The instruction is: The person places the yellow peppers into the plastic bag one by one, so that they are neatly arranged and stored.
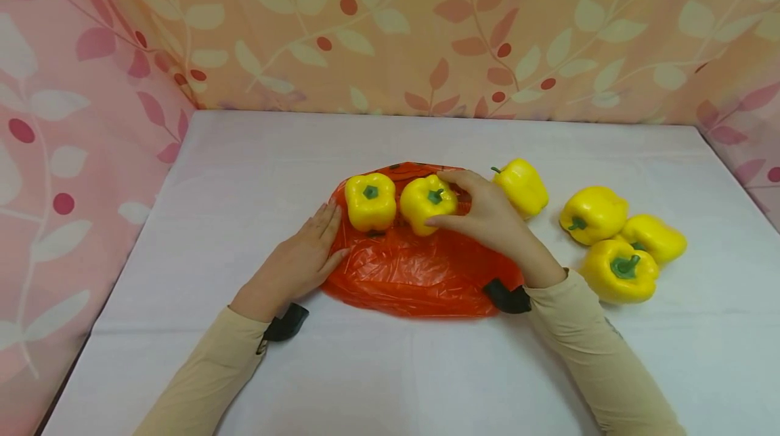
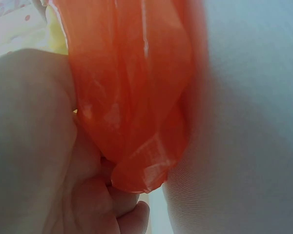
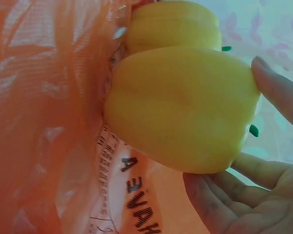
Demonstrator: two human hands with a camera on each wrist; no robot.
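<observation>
A red-orange plastic bag (image 1: 414, 267) lies on the table with two yellow bell peppers standing on it, green stems up. My right hand (image 1: 487, 209) grips the right-hand bell pepper (image 1: 420, 204) between thumb and fingers; in the right wrist view this pepper (image 3: 185, 107) stands against the printed part of the bag. The left-hand bell pepper (image 1: 370, 209) is close beside it. At the bag's left edge rests my left hand (image 1: 301, 253), its fingers extended along the plastic. Bag folds (image 2: 132, 107) lie against those fingers in the left wrist view.
To the right of the bag, one yellow bell pepper (image 1: 523, 187) lies on its side, stem pointing left. A cluster of three more, including the front bell pepper (image 1: 615, 280), sits near my right forearm. A patterned curtain (image 1: 426, 30) hangs behind the white-covered table (image 1: 256, 145).
</observation>
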